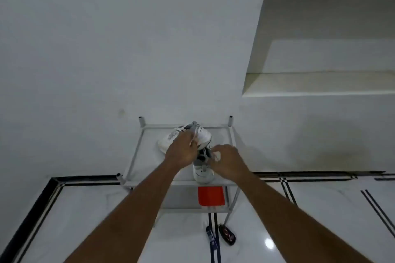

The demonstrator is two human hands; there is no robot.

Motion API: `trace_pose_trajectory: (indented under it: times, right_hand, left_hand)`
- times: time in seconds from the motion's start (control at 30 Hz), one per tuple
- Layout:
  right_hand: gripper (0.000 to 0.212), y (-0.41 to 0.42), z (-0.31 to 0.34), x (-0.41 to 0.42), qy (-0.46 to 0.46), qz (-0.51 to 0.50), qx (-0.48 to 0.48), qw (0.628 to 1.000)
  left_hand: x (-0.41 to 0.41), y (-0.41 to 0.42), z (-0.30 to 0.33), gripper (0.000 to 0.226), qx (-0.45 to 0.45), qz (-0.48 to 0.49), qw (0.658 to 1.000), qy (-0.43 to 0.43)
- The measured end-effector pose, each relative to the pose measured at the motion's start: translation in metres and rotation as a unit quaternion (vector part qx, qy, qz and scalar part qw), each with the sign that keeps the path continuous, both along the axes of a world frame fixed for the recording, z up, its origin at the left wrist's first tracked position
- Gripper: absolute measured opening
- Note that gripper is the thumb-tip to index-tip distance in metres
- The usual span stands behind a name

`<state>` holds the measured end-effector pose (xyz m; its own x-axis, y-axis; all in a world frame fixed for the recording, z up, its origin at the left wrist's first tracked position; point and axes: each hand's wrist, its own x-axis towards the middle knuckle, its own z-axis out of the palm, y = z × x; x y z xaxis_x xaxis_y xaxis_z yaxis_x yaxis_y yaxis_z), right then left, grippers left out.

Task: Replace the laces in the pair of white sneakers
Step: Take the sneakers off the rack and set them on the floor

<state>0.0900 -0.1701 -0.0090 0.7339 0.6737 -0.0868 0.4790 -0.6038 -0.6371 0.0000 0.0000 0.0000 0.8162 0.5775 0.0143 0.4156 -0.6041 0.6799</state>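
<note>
Early stage, by appearance: two white leather sneakers, far one (188, 136) and near one (203, 172), atop a grey metal rack (136, 149), seemingly laced. Left hand (181, 151) curled, pinching a white lace (195, 137). Right hand (227, 163) curled at the near sneaker's laces; actual grip unclear.

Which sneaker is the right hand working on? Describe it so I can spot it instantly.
Find the grey metal rack against the white wall. On its top shelf, the near sneaker points its toe toward the camera, under the right hand; the other sneaker lies sideways behind it.
</note>
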Motion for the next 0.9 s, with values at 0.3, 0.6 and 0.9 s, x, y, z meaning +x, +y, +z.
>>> trace_pose_trajectory:
  times: [0.3,0.6,0.9]
  right_hand:
    - [0.051,0.031,-0.120,-0.020,-0.033,0.009,0.071,0.997]
    - [0.042,0.021,-0.111,-0.039,-0.007,-0.055,0.176,0.983]
    - [0.038,-0.018,-0.165,-0.091,-0.119,-0.038,0.338,0.933]
  left_hand:
    - [0.062,0.024,-0.060,0.050,-0.107,0.100,0.986,-0.079]
    - [-0.057,0.021,-0.064,0.046,0.025,0.018,0.997,-0.074]
    - [-0.157,-0.014,-0.165,0.058,0.156,-0.050,0.956,-0.242]
